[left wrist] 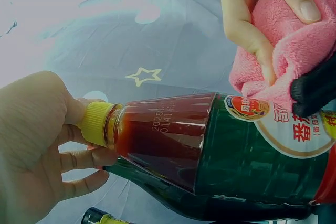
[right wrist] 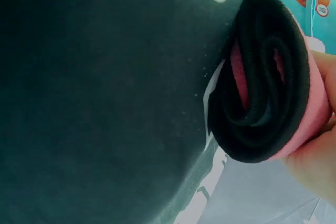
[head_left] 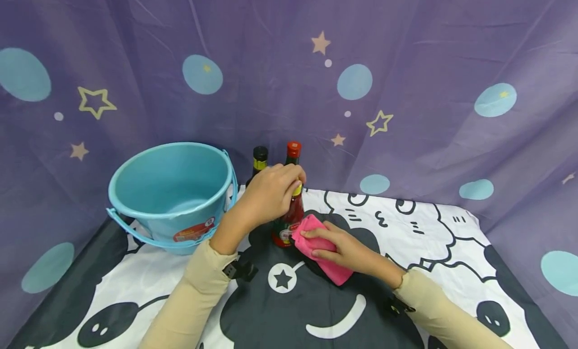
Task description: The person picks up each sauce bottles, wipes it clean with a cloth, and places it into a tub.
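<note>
A ketchup bottle (head_left: 295, 211) with a yellow cap and a green label stands on the patterned cloth cover. My left hand (head_left: 272, 192) holds it at the top, thumb and fingers around the yellow cap (left wrist: 95, 123). On the bottle's right side, my right hand (head_left: 345, 248) grips a folded pink towel (head_left: 334, 272), which lies against the label (left wrist: 296, 129). In the right wrist view the towel's end (right wrist: 262, 87) shows a dark inner side, rolled in layers.
Behind my left hand stand a red-capped bottle (head_left: 293, 150) and a black-capped bottle (head_left: 260, 158). To the left is a light blue bucket (head_left: 149, 223) with its handle down. A purple curtain (head_left: 280, 88) hangs behind the black-and-white cover (head_left: 384, 319).
</note>
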A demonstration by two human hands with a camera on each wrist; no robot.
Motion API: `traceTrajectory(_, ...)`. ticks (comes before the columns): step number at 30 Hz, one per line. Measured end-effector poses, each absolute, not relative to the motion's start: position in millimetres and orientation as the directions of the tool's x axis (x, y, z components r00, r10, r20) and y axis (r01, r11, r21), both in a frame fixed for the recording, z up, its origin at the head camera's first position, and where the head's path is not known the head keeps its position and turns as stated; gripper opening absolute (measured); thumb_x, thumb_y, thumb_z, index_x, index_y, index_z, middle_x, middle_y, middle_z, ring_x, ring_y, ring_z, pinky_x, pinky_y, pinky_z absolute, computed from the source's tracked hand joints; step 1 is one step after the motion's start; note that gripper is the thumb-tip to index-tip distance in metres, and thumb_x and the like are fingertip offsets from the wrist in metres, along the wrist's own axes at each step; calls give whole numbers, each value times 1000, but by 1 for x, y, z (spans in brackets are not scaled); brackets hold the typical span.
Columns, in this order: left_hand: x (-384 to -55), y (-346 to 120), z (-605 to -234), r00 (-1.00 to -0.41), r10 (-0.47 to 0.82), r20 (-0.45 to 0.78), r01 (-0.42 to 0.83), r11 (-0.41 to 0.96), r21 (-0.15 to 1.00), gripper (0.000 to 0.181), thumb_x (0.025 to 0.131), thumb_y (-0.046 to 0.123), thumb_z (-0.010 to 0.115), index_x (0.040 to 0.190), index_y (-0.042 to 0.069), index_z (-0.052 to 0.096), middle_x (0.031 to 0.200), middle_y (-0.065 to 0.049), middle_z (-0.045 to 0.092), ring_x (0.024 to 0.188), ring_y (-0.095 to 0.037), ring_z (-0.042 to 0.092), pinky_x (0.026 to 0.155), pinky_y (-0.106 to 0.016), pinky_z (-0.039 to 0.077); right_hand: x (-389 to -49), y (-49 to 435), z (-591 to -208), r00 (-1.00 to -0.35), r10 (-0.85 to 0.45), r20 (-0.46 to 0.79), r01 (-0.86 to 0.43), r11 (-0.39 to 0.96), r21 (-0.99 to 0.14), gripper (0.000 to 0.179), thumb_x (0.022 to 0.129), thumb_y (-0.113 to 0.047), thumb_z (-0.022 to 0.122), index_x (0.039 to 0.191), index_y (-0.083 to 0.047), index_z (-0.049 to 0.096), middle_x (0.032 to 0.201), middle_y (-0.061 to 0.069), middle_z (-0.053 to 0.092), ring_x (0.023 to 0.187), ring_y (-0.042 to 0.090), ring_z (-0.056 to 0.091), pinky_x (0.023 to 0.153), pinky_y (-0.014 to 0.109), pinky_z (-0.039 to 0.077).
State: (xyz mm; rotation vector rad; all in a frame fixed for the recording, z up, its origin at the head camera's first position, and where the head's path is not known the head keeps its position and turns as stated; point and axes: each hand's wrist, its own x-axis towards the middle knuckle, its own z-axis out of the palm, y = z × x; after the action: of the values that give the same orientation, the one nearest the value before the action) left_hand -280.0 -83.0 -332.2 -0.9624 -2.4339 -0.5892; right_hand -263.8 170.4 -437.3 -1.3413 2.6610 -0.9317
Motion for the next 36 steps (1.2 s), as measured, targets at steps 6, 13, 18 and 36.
traceTrajectory(6, -278, -83, -330, -647, 516, 562, 713, 670, 206, 11, 106, 15, 53, 107, 14, 64, 97, 0, 67, 82, -19, 58, 76, -34, 51, -266, 169, -435, -632, -750, 196, -717, 470, -515, 45, 95, -23, 73, 139, -22, 62, 118, 4, 61, 101, 12, 56, 87, 31, 53)
traceTrajectory(13, -278, -85, -328, -641, 514, 570, 715, 670, 200, 13, 106, 15, 53, 107, 12, 65, 96, 0, 67, 81, -19, 58, 75, -34, 50, -270, 165, -429, -622, -774, 116, -715, 502, -488, 43, 96, -23, 72, 138, -23, 62, 120, -4, 71, 106, 12, 62, 108, 49, 46)
traceTrajectory(18, -278, -86, -327, -635, 513, 577, 715, 674, 187, 13, 106, 15, 53, 107, 12, 65, 96, 0, 67, 80, -19, 58, 74, -34, 50, -272, 163, -424, -622, -778, 89, -713, 516, -475, 41, 97, -23, 71, 137, -20, 63, 123, -1, 71, 108, 15, 64, 107, 50, 47)
traceTrajectory(36, -274, -83, -333, -646, 515, 564, 706, 684, 185, 12, 106, 16, 54, 107, 13, 65, 95, 1, 67, 81, -18, 59, 76, -36, 52, -266, 169, -429, -651, -759, 21, -643, 536, -547, 45, 97, -27, 70, 141, -24, 60, 126, 0, 66, 106, 11, 58, 91, 30, 52)
